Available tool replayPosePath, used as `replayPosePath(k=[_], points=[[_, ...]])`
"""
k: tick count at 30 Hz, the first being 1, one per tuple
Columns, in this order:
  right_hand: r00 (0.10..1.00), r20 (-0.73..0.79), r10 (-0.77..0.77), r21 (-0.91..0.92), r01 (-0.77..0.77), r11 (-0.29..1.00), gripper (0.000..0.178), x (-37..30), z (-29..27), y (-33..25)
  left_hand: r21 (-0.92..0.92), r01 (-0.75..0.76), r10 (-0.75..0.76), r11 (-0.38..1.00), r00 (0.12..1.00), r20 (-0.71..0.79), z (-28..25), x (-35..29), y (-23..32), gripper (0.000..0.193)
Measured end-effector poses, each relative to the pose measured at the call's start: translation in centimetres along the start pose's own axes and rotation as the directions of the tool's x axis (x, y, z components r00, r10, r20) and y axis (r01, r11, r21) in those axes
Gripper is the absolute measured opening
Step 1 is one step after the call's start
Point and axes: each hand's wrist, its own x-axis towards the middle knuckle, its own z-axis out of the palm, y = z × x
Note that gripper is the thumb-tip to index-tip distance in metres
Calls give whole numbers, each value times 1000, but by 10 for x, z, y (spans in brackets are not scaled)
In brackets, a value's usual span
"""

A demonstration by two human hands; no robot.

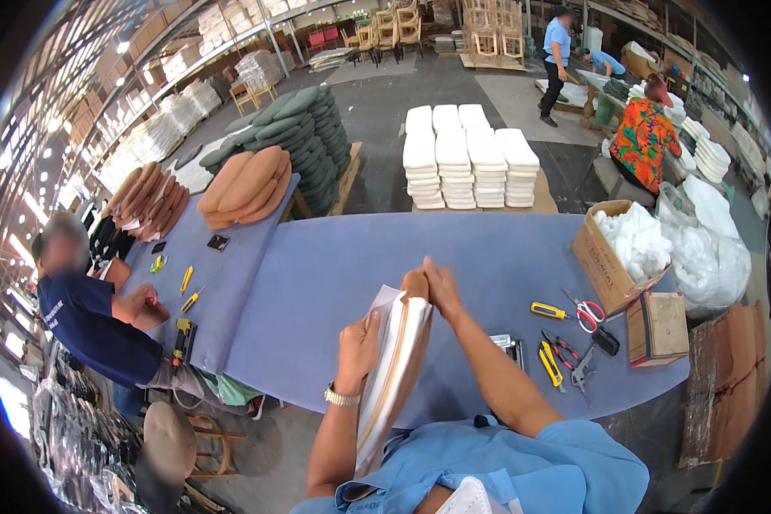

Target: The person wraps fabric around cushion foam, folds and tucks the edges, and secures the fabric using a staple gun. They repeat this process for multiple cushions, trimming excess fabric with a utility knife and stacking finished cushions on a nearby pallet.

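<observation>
1. Over the blue counter (334, 283), my left hand (357, 343) clamps the white cushion cover (396, 368) upright.
2. My right hand (438, 287) pinches its top corner; best pull the fabric evenly over the tan pad (416, 284).

Wearer's clothing and accessories, head view.
Light blue short-sleeved shirt (522, 463); both forearms bare. Metal-banded wristwatch (341, 397) on the left wrist. No gloves on left hand (358, 343) or right hand (441, 287).

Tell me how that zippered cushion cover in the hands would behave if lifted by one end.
The cushion cover would probably sag: its white flap already folds over. It looks light, pinched by the left hand and right hand. The foam insert likely stiffens it somewhat.
</observation>
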Motion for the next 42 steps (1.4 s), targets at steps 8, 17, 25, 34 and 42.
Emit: replayPosePath(k=[8,17,25,34,42], points=[[1000,-6,4,-152,-5,988,51,-83,-15,48,80,156,-166,984,978,126,53,-10,-64,52],[926,50,-374,-613,324,720,47,-100,-30,17,103,-90,33,991,887,460,73,12,-38,45],[929,-121,-349,-483,252,839,21,-106,-62,27,-3,-330,241,944,682,691,99,53,-14,54],[945,-257,-201,-391,88,916,17,-110,-74,33,-18,-196,188,980,903,387,164,17,-27,50],[915,-277,-293,-168,255,952,17,-104,-54,51,-171,-160,204,972,938,280,148,26,-20,36]])
